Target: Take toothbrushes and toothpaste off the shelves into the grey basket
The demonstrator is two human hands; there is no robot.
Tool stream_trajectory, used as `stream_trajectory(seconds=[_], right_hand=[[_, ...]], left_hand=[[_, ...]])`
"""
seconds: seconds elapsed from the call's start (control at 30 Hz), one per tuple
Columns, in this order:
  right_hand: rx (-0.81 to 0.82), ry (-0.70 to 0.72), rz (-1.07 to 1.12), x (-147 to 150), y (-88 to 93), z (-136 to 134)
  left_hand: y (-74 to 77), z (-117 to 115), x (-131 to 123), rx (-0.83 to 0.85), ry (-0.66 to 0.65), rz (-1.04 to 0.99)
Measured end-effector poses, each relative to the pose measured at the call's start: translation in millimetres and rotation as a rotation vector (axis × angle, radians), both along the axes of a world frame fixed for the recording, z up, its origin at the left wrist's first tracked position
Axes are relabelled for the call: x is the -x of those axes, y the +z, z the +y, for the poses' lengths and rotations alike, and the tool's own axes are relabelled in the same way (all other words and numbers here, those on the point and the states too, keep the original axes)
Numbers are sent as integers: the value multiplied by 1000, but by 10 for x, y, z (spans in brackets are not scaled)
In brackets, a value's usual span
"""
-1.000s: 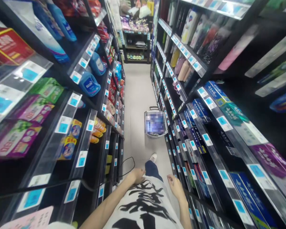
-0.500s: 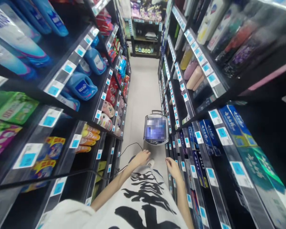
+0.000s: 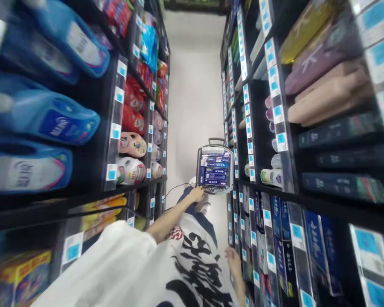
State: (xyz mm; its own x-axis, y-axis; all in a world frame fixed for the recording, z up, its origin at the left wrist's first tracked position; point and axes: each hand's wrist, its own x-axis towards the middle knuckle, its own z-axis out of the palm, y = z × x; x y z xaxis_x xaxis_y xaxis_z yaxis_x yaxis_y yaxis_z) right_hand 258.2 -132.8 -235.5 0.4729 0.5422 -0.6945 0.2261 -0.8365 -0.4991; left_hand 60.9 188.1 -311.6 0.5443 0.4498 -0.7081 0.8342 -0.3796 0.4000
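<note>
A grey-rimmed basket (image 3: 231, 170) stands on the aisle floor, filled with dark blue boxes (image 3: 215, 176). My left hand (image 3: 197, 194) is at the basket's near left corner, its fingers curled at the rim; what they grip there is too small to make out. Lower down on the right, my right hand (image 3: 233, 257) hangs beside the right shelf, away from the basket, with its fingers loosely apart and nothing visible in them.
Left shelves hold blue detergent bottles (image 3: 64, 121), red bags and pink bottles (image 3: 132, 144). Right shelves (image 3: 283, 170) hold bottles and blue toothpaste boxes (image 3: 315, 238). A black cable (image 3: 102, 209) crosses from the left. The pale floor (image 3: 195, 76) runs between them.
The view has tilted down and moved forward. My left hand has reached forward to the basket's near left corner. My right hand has moved lower in view, farther from the basket.
</note>
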Motion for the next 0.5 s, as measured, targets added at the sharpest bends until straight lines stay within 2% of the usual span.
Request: stream_trajectory(seconds=[0.1, 0.2, 0.27, 0.37, 0.5], right_hand=[[130, -160, 95, 307, -179, 357], [205, -260, 146, 491, -380, 720], [215, -315, 179, 548, -473, 937], [212, -390, 219, 573, -560, 1218], [248, -443, 239, 534, -773, 1529]], left_hand=[[-421, 307, 84, 128, 23, 59], [-645, 284, 202, 227, 27, 70], [-649, 159, 289, 294, 7, 65], [-547, -6, 409, 344, -37, 55], [-505, -23, 490, 321, -82, 50]])
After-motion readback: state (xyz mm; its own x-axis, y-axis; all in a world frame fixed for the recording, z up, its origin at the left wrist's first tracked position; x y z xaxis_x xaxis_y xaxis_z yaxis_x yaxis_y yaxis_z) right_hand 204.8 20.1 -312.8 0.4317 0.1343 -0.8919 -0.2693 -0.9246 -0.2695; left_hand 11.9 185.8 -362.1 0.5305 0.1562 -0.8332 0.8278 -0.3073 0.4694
